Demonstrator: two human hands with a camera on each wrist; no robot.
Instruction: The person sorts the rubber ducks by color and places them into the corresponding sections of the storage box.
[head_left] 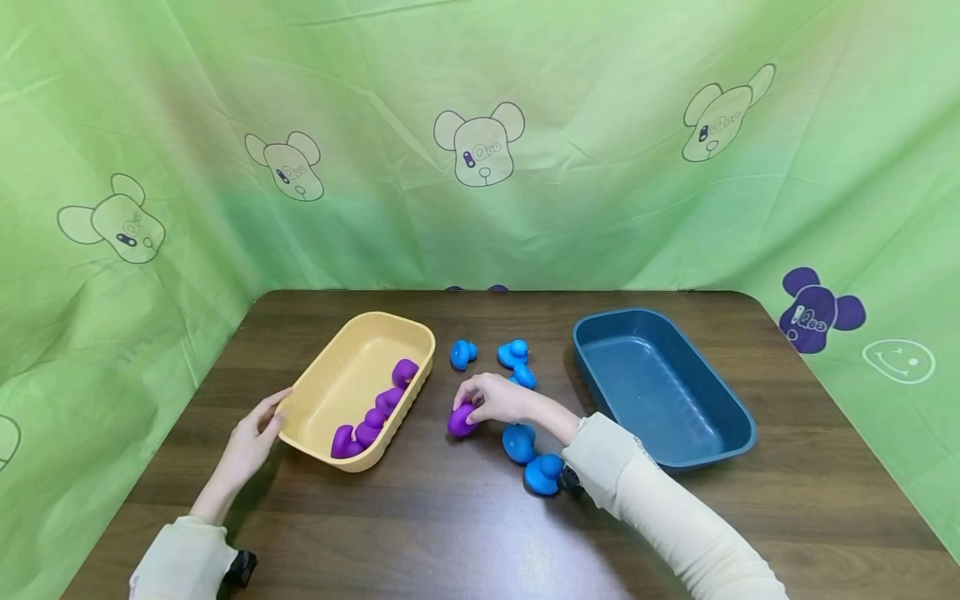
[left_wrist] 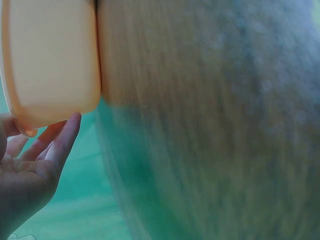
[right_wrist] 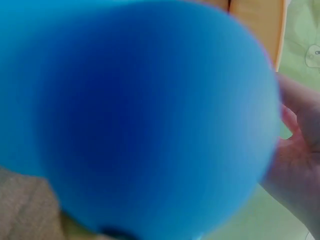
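pale left sleeve (head_left: 180, 562) nearest; its left hand (head_left: 247, 446) pinches the rim of the yellow tray (head_left: 333, 367) toward the worktop's (head_left: 420, 542) left edge. right hand (head_left: 497, 398) grips 1 purple toy (head_left: 460, 422) mid-worktop, beside scattered blue toys (head_left: 519, 443). blue tray (head_left: 645, 375) sits toward the right edge. the green cloth (head_left: 375, 242) shows small lettering starting "q", otherwise unclear.

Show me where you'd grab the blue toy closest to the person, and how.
I'd probably pinch that blue toy by its round knob, with the hand coming from above and the left. The knob stands out from a wider body, giving fingers something to close around, while the black wrist device sits close on its right.
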